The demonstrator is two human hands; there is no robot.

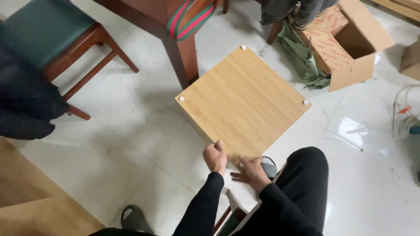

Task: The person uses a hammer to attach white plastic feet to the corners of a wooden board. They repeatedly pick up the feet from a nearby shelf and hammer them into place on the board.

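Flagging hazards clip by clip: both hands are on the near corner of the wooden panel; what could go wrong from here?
The wooden panel is held only at its near corner by the left hand and right hand; it could tip or slip from so small a grip. Its far edge lies close to the table leg and may knock it.

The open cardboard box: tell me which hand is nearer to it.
Right. The right hand lies flat on the wooden panel's near corner, on the side toward the cardboard box; the left hand grips the panel's edge farther away.
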